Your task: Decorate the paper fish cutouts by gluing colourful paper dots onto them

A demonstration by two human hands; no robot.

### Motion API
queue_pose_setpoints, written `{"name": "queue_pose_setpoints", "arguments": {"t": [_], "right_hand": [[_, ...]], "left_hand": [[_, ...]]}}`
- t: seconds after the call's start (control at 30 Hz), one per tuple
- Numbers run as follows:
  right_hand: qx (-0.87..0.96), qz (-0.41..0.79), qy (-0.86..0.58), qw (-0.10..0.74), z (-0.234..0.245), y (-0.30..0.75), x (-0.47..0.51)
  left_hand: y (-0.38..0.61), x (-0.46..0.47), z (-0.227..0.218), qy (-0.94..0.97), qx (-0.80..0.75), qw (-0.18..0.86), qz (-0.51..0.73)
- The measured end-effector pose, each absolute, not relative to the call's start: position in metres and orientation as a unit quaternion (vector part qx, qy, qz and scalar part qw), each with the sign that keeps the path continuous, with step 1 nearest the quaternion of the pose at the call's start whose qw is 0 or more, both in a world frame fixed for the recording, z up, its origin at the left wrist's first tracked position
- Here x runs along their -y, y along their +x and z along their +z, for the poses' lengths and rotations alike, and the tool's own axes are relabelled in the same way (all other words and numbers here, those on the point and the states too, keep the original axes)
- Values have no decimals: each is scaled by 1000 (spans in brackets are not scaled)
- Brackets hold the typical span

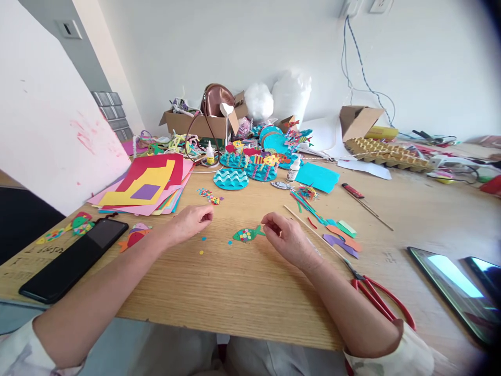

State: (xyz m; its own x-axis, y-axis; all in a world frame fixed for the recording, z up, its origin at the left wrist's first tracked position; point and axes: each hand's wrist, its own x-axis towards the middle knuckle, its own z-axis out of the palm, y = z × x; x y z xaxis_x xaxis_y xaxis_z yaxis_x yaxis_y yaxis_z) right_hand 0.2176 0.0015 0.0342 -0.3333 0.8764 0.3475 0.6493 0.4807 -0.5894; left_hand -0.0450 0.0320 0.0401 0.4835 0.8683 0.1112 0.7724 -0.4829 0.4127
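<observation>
A green paper fish [246, 235] covered with small coloured dots lies flat on the table before me. At its tail is my right hand [287, 239], fingers curled and thumb and fingertips meeting the tail's end. My left hand [195, 218] hovers left of the fish with its fingers pinched together; anything between them is too small or hidden to make out. Loose dots lie between the hands: a blue dot [230, 243] close to the fish, another blue dot [204, 238] and a yellow dot [201, 253]. Beyond my left hand is a scatter of multicoloured dots [209, 196].
Coloured paper sheets [146, 180] are stacked at left, behind a black phone [74, 261]. Red-handled scissors [381, 297] and a wooden stick [313, 230] lie by my right forearm. Glue bottles [293, 168] and blue wave-patterned craft pieces [230, 179] stand farther back. Tablet [450, 292] at right.
</observation>
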Motion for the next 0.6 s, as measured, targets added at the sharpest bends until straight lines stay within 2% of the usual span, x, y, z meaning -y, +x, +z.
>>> {"name": "queue_pose_setpoints", "arguments": {"t": [0.2,0.37,0.47,0.6], "right_hand": [[754,266,-487,351,28,208,-7],[769,296,-480,301,40,192,-8],[773,292,-488,281,49,187,-9],[765,287,-501,285,46,186,-12]], "left_hand": [[-16,-32,39,779,-456,326,283],[13,-30,33,699,-413,449,373],[23,-26,31,669,-415,474,394],[27,-22,26,663,-435,455,405]]}}
